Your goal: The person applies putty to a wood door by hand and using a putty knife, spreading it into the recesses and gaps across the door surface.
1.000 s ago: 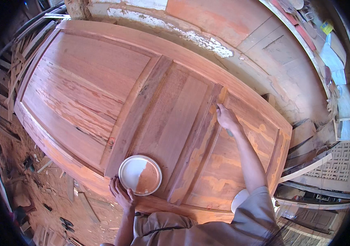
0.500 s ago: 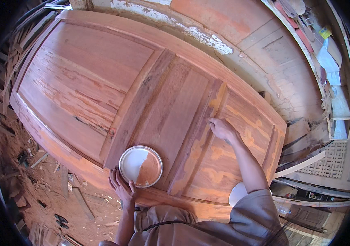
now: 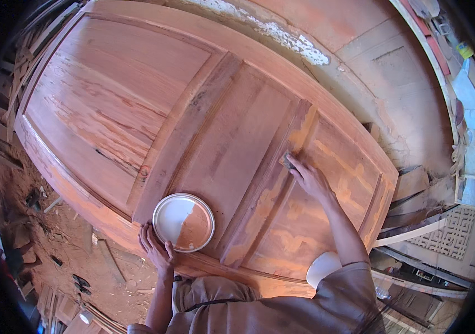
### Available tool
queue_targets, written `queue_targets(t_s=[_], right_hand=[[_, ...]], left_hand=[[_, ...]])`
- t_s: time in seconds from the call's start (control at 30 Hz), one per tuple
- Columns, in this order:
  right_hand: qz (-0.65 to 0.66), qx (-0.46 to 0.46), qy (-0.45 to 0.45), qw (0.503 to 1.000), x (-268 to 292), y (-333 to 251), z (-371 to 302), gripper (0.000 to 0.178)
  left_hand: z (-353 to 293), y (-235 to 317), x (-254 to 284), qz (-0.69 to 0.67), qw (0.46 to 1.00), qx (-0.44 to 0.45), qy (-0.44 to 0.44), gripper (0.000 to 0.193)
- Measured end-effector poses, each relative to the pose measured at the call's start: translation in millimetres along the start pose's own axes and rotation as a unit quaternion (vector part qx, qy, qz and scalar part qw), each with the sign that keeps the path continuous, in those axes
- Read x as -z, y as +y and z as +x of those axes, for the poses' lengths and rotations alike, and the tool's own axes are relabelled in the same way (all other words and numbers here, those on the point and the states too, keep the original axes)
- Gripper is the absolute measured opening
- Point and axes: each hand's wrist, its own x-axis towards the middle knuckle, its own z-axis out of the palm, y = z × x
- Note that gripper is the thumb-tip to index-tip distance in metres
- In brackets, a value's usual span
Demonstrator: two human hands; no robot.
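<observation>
A reddish wooden panelled door (image 3: 232, 161) lies flat before me, with orange-brown filler smeared over its right part. My right hand (image 3: 310, 179) is closed on a small, dark, flat scraper (image 3: 287, 161), set against the filler-streaked crosspiece; the fingers partly cover it. A round pale lid (image 3: 166, 214) with a metal rim rests near the door's close edge, its right half coated with orange-brown paste. Beside that lid, my left hand (image 3: 157, 247) lies on the door edge with fingers stretched out and the thumb by the rim.
A white round container (image 3: 322, 268) stands at the door's near right, partly behind my sleeve. Wood scraps (image 3: 109, 259) litter the dusty floor at left. Boards and a patterned lattice panel (image 3: 443, 231) lie at right. Beyond the door's far edge is a ledge with flaking white paint (image 3: 298, 47).
My right hand has shifted slightly nearer along the crosspiece, and the scraper in it now shows. The left hand stays by the lid. The whole view has shifted a little.
</observation>
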Motion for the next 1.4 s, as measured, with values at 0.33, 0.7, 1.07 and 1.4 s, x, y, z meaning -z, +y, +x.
queue_targets(t_s=[0.33, 0.7, 1.07, 1.4], right_hand=[[-0.047, -0.112, -0.074, 0.990, 28, -12, -16, 0.042], [0.046, -0.286, -0.022, 0.957, 2, -79, 23, 0.042], [0.046, -0.101, 0.009, 0.994, -13, -64, -55, 0.046], [0.024, 0.002, 0.042, 0.999, -43, -38, -42, 0.045]], left_hand=[[1, -3, -3, -0.008, 1.000, 0.002, 0.018, 0.075], [6, 6, 0, -0.018, 1.000, -0.004, -0.002, 0.074], [9, 7, 0, -0.026, 1.000, 0.003, 0.003, 0.071], [0, -1, -3, 0.000, 1.000, 0.005, 0.010, 0.071]])
